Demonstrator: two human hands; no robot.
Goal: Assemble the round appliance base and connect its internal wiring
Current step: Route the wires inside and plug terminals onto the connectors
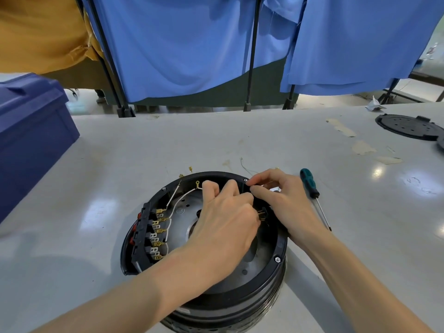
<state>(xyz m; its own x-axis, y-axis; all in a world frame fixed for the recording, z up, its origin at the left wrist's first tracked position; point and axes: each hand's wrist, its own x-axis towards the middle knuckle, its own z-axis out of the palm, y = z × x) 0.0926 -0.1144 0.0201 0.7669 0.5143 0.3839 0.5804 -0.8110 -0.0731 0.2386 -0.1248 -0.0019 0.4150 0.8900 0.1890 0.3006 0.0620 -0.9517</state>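
Observation:
The round black appliance base (pixel 276 260) lies upside down on the table, its metal inner plate showing. A black switch block (pixel 144 236) with brass terminals sits along its left wall, and white wires (pixel 177 203) run from it across the plate. My left hand (pixel 223 224) reaches inside the base with fingers curled near the far right wall; what it holds is hidden. My right hand (pixel 283 200) pinches a small black part at that same wall, just outside the rim.
A teal-handled screwdriver (pixel 312 188) lies right of the base. A round black cover plate (pixel 408 127) sits at the far right. A blue plastic crate (pixel 31 140) stands at the left. Loose brass terminals (pixel 189 168) lie behind the base. Blue curtains hang beyond the table.

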